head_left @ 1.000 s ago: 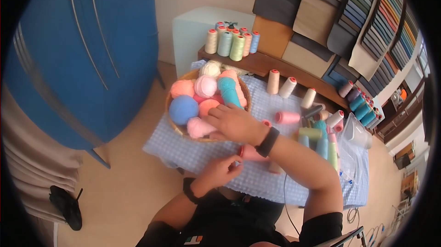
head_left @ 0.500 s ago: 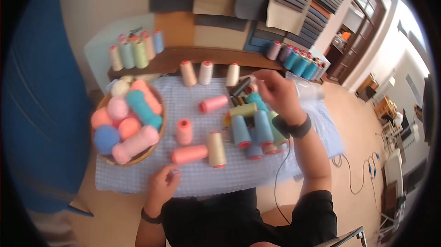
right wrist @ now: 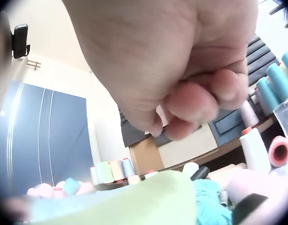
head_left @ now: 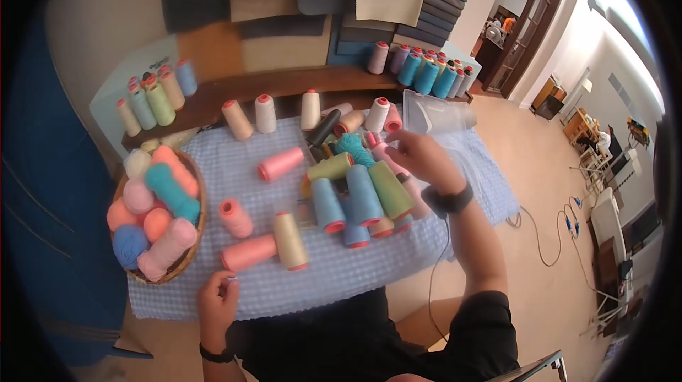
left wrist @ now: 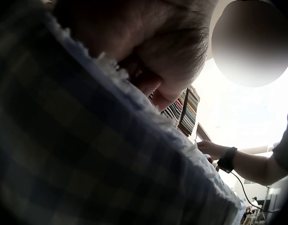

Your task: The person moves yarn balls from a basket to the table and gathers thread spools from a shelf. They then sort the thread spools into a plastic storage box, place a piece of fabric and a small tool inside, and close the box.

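From where I stand, the right hand (head_left: 426, 160) hangs above the far right part of the heap of thread cones, fingers loosely bent with nothing to be seen between them, its fingertips just by a pink cone (head_left: 392, 157). That cone lies tilted in the pile on the blue-and-white checked cloth (head_left: 320, 284): smooth, evenly wound, partly hidden by the hand and its neighbours. Beside it sit a twisted teal skein (head_left: 353, 149) and a fat green cone (head_left: 390, 190), with pale blue cones (head_left: 364, 195) overlapping nearer the person and a charcoal cone (head_left: 324, 127) behind. The left hand (head_left: 217, 305) is at the cloth's frayed near edge, fingers curled; I can't tell whether they pinch the fabric. Just beyond it a coral cone (head_left: 249, 252) lies on its side, touching a cream cone (head_left: 290, 241). A second ago the right hand was over the wicker basket (head_left: 201, 229), on the pale pink skein (head_left: 168, 249) that now lies uncovered at its near side; half a second ago it was up by the charcoal cone. Now it is closer to the pink one, while the left hand has stayed around the near edge.
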`<state>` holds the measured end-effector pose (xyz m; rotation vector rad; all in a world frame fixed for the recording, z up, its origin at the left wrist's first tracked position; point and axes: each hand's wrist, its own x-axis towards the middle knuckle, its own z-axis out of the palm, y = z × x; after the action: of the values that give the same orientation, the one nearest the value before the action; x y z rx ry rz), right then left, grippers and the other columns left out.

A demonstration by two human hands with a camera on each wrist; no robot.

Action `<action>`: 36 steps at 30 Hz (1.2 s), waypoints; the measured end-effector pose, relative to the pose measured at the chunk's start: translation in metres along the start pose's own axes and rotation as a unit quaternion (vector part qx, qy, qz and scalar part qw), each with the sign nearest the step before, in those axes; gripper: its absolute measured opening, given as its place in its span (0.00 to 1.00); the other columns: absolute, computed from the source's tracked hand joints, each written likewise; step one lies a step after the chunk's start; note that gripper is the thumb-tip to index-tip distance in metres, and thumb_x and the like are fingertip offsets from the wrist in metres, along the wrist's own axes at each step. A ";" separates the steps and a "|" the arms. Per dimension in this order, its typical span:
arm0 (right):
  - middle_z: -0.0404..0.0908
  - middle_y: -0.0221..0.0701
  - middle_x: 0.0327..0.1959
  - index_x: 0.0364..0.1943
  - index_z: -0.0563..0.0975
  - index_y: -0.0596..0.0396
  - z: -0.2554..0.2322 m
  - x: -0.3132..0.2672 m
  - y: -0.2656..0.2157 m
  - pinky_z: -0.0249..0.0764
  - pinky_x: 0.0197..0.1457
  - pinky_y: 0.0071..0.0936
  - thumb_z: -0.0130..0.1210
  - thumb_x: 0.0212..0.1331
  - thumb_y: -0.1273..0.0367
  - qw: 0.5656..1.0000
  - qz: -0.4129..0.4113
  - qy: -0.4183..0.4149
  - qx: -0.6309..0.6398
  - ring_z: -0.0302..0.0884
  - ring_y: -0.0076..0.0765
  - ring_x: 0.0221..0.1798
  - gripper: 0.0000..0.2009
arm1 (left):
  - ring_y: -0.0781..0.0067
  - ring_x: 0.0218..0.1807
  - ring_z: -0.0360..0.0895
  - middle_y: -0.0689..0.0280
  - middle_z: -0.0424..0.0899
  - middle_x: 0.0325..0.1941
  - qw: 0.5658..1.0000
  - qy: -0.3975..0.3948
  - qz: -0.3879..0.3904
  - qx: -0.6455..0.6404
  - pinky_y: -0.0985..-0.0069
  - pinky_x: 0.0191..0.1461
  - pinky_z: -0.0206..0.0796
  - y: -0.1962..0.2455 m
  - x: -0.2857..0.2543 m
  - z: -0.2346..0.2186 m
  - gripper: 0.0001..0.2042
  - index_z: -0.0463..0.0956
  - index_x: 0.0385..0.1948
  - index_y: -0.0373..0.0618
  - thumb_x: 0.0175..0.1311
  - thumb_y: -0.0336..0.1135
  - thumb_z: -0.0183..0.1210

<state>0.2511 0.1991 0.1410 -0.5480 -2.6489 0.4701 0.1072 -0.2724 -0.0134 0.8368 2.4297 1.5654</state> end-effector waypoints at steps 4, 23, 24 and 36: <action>0.88 0.44 0.32 0.43 0.85 0.53 0.029 0.041 0.012 0.81 0.43 0.46 0.67 0.65 0.56 0.995 -0.060 -0.043 -0.062 0.87 0.55 0.36 0.15 | 0.80 0.29 0.75 0.68 0.80 0.27 1.000 0.003 0.003 -0.002 0.76 0.34 0.69 -0.005 0.000 0.001 0.07 0.83 0.46 0.41 0.70 0.28 0.65; 0.85 0.54 0.56 0.76 0.63 0.61 0.053 0.093 0.022 0.78 0.65 0.44 0.74 0.56 0.56 0.956 0.029 -0.273 -0.106 0.83 0.56 0.63 0.46 | 0.84 0.27 0.73 0.70 0.79 0.25 0.999 0.007 0.027 -0.018 0.78 0.31 0.66 0.004 -0.002 -0.002 0.05 0.83 0.45 0.41 0.71 0.27 0.66; 0.85 0.56 0.57 0.78 0.60 0.62 0.047 0.092 0.019 0.78 0.65 0.45 0.74 0.55 0.55 0.957 0.046 -0.266 -0.102 0.83 0.58 0.64 0.50 | 0.84 0.26 0.73 0.70 0.79 0.25 0.999 0.009 0.027 -0.018 0.78 0.31 0.65 0.005 -0.002 -0.003 0.05 0.83 0.44 0.41 0.70 0.27 0.66; 0.82 0.61 0.61 0.81 0.55 0.61 -0.001 0.088 -0.013 0.80 0.65 0.46 0.72 0.57 0.55 0.999 -0.016 -0.025 -0.016 0.84 0.66 0.61 0.51 | 0.85 0.26 0.72 0.70 0.79 0.25 0.999 0.002 0.039 -0.027 0.79 0.30 0.65 0.000 -0.003 -0.005 0.05 0.83 0.45 0.41 0.71 0.27 0.65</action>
<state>0.1732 0.2264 0.1744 -0.5080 -2.7124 0.4382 0.1075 -0.2776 -0.0112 0.9309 2.3725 1.6525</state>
